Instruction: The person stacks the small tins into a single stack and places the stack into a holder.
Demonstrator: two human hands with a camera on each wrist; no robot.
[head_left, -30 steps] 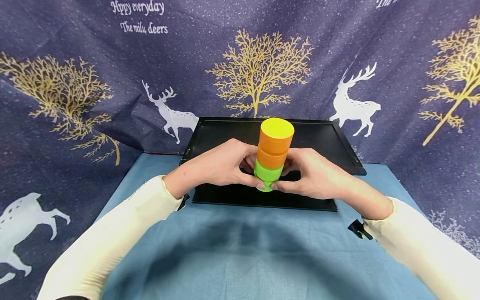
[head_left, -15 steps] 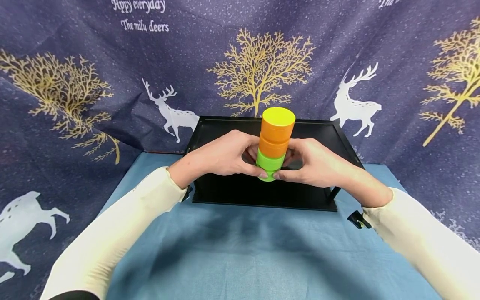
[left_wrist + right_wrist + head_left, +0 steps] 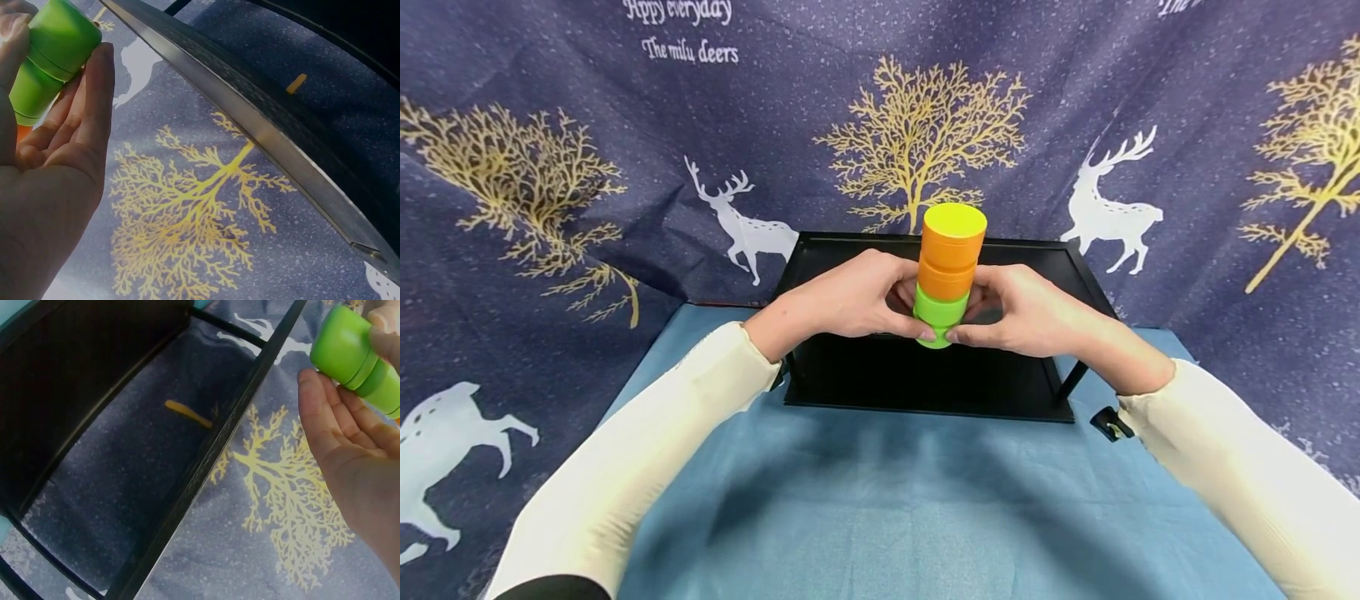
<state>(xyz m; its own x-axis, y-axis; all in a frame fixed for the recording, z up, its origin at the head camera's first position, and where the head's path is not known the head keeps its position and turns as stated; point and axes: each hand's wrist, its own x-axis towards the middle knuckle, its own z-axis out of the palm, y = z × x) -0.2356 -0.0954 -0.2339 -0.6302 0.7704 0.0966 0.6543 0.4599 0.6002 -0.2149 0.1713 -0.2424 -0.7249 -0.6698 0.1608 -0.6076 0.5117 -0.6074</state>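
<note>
A column of plastic cups point(image 3: 952, 267) stands almost upright between my two hands, leaning slightly. Its upper part is orange with a yellow top face; its lower part is green and stepped. From the left, my left hand point(image 3: 868, 296) grips the green part, thumb in front and fingers behind. My right hand point(image 3: 1026, 312) grips it the same way from the right. Both thumb tips meet near the column's lower end. In the left wrist view the green cup point(image 3: 53, 44) lies between thumb and fingers. The right wrist view shows the green cup point(image 3: 344, 347) against the fingers.
A black two-level rack point(image 3: 917, 379) stands behind and below the hands, its upper shelf reaching back to the dark blue deer-and-tree cloth point(image 3: 925, 125). Thin black posts join the levels. A blue cloth point(image 3: 910, 508) covers the table in front.
Both hands have raised the cup column in the head view, uncovering more of the rack's lower level and its right post. The grip looks the same.
</note>
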